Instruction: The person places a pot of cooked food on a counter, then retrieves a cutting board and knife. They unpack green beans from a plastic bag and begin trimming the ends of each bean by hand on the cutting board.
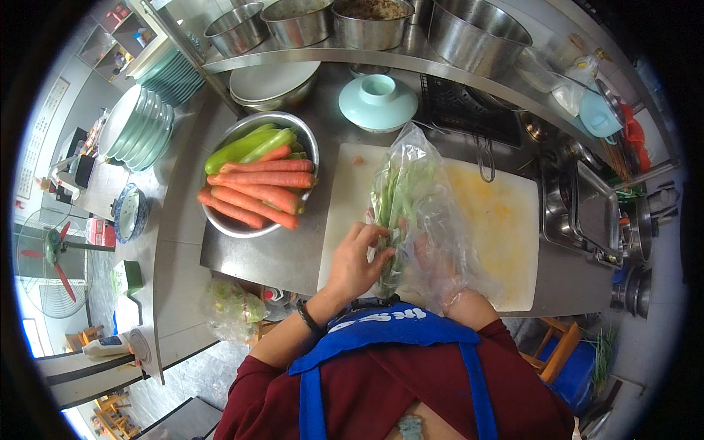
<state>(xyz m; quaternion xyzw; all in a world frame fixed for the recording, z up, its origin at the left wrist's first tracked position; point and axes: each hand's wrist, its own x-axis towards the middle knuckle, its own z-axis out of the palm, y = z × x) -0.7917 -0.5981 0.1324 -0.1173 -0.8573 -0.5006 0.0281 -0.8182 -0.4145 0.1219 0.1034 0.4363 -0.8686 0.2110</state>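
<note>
A clear plastic bag (pixel 423 151) with long green vegetable stalks (pixel 404 190) inside lies on the white cutting board (pixel 503 258). My left hand (pixel 356 257) grips the bag's left side near the lower stalks, thumb and fingers curled against it. Behind the film, my right hand (pixel 440 267) reaches into the bag from the lower right. Its fingers are blurred by the plastic, so what they hold is unclear. Yellow stains mark the board's right half, and a small orange scrap (pixel 358 160) rests near its upper left.
Carrots (pixel 264 179) and pale green gourds (pixel 242 151) fill a steel bowl (pixel 242 230) left of the board. Behind stands a celadon bowl (pixel 378 102). Steel pots (pixel 371 34) line the shelf above. Metal trays (pixel 597 209) sit at right, stacked plates (pixel 132 126) at left.
</note>
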